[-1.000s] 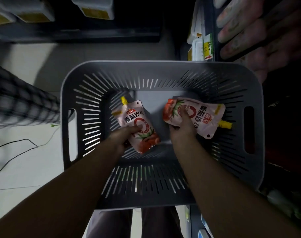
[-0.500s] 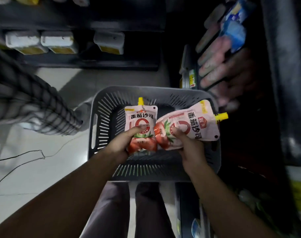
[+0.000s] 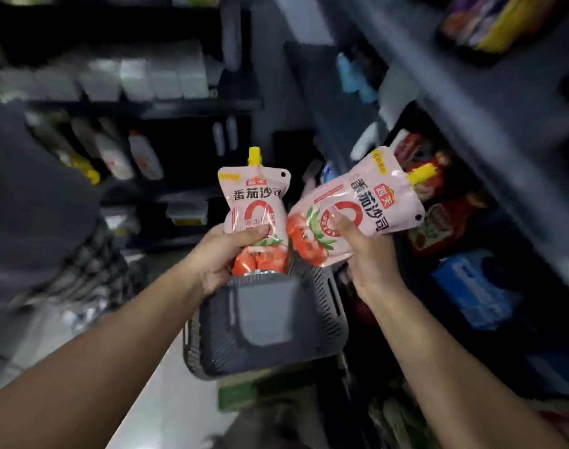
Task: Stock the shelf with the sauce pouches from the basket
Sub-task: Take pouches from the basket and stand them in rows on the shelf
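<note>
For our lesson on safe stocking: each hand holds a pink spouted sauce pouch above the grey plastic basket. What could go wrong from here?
The left hand grips the upright pink sauce pouch, and the right hand the tilted pink pouch, only low down; either might slip. That tilted pouch's yellow spout could snag red packets crowding the shelf.

Under the grey shelf board [image 3: 471, 102], the room is taken up by red packets [image 3: 435, 228] and blue packs [image 3: 471, 286]. The right pouch [image 3: 367, 202] is held just beside the red packets, the left pouch [image 3: 254, 202] close beside it. Open air is left above the basket [image 3: 328, 299].
</note>
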Motion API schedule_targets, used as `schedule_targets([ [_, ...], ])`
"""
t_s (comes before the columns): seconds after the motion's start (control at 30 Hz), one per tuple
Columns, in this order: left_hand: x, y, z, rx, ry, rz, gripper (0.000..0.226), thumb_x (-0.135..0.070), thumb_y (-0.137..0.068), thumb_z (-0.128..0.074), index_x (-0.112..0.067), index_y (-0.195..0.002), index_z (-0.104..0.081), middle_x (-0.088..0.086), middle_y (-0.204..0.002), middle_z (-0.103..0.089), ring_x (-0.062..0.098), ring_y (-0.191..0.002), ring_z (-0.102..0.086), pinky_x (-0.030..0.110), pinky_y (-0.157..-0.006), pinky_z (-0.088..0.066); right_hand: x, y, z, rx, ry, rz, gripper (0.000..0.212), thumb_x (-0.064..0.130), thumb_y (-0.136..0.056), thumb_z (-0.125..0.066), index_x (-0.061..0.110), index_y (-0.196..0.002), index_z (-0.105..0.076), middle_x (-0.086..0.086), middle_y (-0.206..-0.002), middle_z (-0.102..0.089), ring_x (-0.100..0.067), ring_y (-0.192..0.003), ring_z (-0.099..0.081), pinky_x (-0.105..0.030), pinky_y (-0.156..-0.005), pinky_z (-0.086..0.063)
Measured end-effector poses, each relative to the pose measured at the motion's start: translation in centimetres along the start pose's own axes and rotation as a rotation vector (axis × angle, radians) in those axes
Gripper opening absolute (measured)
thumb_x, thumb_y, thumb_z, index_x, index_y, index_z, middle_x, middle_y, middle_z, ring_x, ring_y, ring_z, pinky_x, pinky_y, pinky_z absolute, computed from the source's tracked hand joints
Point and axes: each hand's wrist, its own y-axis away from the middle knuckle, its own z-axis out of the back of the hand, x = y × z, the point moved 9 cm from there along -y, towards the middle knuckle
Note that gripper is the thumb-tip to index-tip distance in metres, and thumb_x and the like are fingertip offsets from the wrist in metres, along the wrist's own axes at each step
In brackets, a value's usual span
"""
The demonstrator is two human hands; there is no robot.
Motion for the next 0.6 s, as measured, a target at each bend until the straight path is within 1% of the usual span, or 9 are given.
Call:
schedule_targets([
  [0.03, -1.7, 0.8, -0.9, 0.018, -0.036, -0.048, 0.021, -0.006, -0.075, -0.064, -0.009, -0.095, -0.064, 0.005, -0.078, -0.075, 0.015, -0.065, -0.072, 0.027, -0.057, -0.058, 2.0, 1.0, 0.1, -0.02, 0.035, 0.047, 0.048, 0.018, -0.072, -0.075, 0.004, -0.115, -0.061, -0.018, -0.109, -0.068, -0.022, -0.079, -0.067, -0.021, -0.053, -0.055],
  [0.07, -3.1, 1.8, -1.8, 0.041, -0.059, -0.088, 0.016, -0.004, -0.079, -0.063, -0.01, -0.094, -0.065, 0.005, -0.076, -0.075, 0.015, -0.063, -0.072, 0.027, -0.056, -0.058, 3.6, 2.1, 0.4, -0.046, 0.046, 0.079, 0.045, 0.018, -0.073, -0.076, 0.003, -0.113, -0.061, -0.021, -0.106, -0.068, -0.021, -0.069, -0.065, -0.019, -0.044, -0.05],
  [0.1, -4.4, 2.7, -2.9, 0.074, -0.076, -0.117, 0.013, -0.004, -0.081, -0.061, -0.009, -0.092, -0.066, 0.005, -0.075, -0.075, 0.015, -0.062, -0.071, 0.027, -0.056, -0.058, 5.1, 3.3, 0.5, -0.066, 0.036, 0.101, 0.034, 0.016, -0.075, -0.076, 0.007, -0.106, -0.065, -0.02, -0.098, -0.07, -0.021, -0.061, -0.063, -0.023, -0.043, -0.051],
  [0.13, -5.5, 3.9, -4.0, 0.112, -0.091, -0.139, 0.012, -0.005, -0.081, -0.061, -0.009, -0.091, -0.066, 0.006, -0.075, -0.075, 0.016, -0.062, -0.071, 0.027, -0.056, -0.059, 6.3, 4.6, 0.8, -0.087, 0.014, 0.118, 0.02, 0.013, -0.076, -0.075, 0.013, -0.094, -0.068, -0.015, -0.088, -0.073, -0.022, -0.057, -0.063, -0.036, -0.048, -0.054],
  [0.2, -7.3, 6.1, -6.3, 0.208, -0.135, -0.176, 0.011, -0.006, -0.082, -0.06, -0.009, -0.09, -0.067, 0.006, -0.076, -0.075, 0.015, -0.063, -0.072, 0.026, -0.056, -0.058, 8.8, 7.5, 1.6, -0.152, -0.053, 0.173, 0.014, 0.008, -0.075, -0.075, 0.019, -0.081, -0.068, -0.007, -0.076, -0.074, -0.029, -0.061, -0.066, -0.056, -0.061, -0.051],
  [0.3, -8.5, 9.4, -9.6, 0.369, -0.161, -0.176, 0.02, -0.017, -0.076, -0.063, -0.008, -0.094, -0.067, 0.007, -0.08, -0.076, 0.017, -0.067, -0.073, 0.026, -0.056, -0.058, 13.0, 12.5, 3.2, -0.191, -0.077, 0.334, 0.025, 0.002, -0.072, -0.071, 0.012, -0.094, -0.065, -0.004, -0.085, -0.075, -0.019, -0.078, -0.072, -0.035, -0.065, -0.057],
  [0.37, -8.5, 11.3, -12.0, 0.457, -0.177, -0.148, 0.031, -0.027, -0.073, -0.062, -0.007, -0.096, -0.068, 0.011, -0.084, -0.076, 0.02, -0.069, -0.073, 0.027, -0.056, -0.058, 15.2, 16.0, 4.5, -0.218, -0.022, 0.392, 0.027, 0.002, -0.071, -0.07, 0.011, -0.096, -0.065, -0.004, -0.09, -0.075, -0.019, -0.085, -0.072, -0.03, -0.068, -0.058],
  [0.47, -7.5, 14.0, -16.0, 0.58, -0.235, -0.124, 0.039, -0.032, -0.073, -0.061, -0.006, -0.101, -0.067, 0.015, -0.088, -0.075, 0.023, -0.071, -0.073, 0.03, -0.058, -0.06, 17.3, 21.6, 7.2, -0.297, 0.047, 0.42, 0.021, -0.002, -0.077, -0.067, 0.012, -0.092, -0.067, -0.002, -0.087, -0.076, -0.018, -0.081, -0.073, -0.027, -0.064, -0.058],
  [0.6, -4.2, 18.5, -22.3, 0.75, -0.315, -0.057, 0.045, -0.033, -0.07, -0.064, -0.005, -0.106, -0.066, 0.019, -0.095, -0.074, 0.03, -0.078, -0.073, 0.04, -0.065, -0.06, 18.9, 29.6, 12.4, -0.492, 0.139, 0.412, 0.014, -0.001, -0.08, -0.066, 0.013, -0.082, -0.066, 0.001, -0.072, -0.076, -0.012, -0.063, -0.072, -0.02, -0.051, -0.054],
])
